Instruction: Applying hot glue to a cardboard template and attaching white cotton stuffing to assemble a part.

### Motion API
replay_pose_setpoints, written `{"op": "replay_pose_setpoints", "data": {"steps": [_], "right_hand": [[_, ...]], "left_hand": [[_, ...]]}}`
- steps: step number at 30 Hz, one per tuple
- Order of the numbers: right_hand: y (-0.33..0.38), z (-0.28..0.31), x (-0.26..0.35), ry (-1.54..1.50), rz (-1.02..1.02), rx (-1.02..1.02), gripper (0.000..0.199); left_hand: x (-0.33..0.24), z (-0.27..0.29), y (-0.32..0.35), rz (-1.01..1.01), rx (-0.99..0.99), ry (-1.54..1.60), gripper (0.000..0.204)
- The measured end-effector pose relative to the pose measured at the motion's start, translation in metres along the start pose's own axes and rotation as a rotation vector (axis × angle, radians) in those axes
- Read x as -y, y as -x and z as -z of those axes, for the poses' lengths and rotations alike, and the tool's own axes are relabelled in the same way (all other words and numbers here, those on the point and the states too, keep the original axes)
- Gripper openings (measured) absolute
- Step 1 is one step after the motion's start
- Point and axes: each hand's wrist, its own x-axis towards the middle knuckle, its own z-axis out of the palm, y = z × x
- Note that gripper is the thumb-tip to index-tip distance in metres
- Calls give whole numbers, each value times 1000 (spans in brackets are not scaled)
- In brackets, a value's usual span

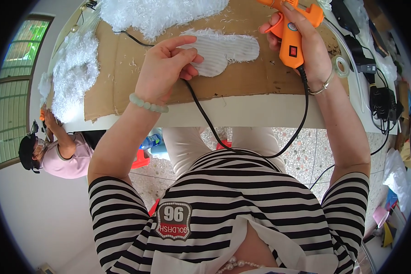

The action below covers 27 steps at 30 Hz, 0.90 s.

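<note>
An orange hot glue gun [290, 43] with a red switch and a black cord is gripped in my right hand [308, 39], its upper part cut off by the frame edge. My left hand [166, 64] hovers over the left end of a white, ribbed, fuzzy-edged piece [233, 49] with two rounded lobes. Its index finger points out, while the thumb presses toward the curled fingers. Whether something small sits between them I cannot make out. Beneath the piece lies brown cardboard [242, 84].
White shaggy material [160, 16] covers the far side, with another pile [75, 73] at the left. A tape roll [340, 66] lies by my right wrist. Black adapters [382, 102] and cables crowd the right edge. A co-worker [61, 153] in pink holds an orange tool.
</note>
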Motion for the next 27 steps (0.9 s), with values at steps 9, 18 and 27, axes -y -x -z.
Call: {"op": "replay_pose_setpoints", "data": {"steps": [9,18,27], "right_hand": [[-3,-19,-3,72,-29,126,29],[-11,-26,-23,126,-65,184,32],[-11,-19,-23,103,-62,207,33]], "left_hand": [[-3,0,0,13,27,-55,31],[-4,4,-1,-46,70,-236,35],[2,16,-15,-177,55,-434,39]]}}
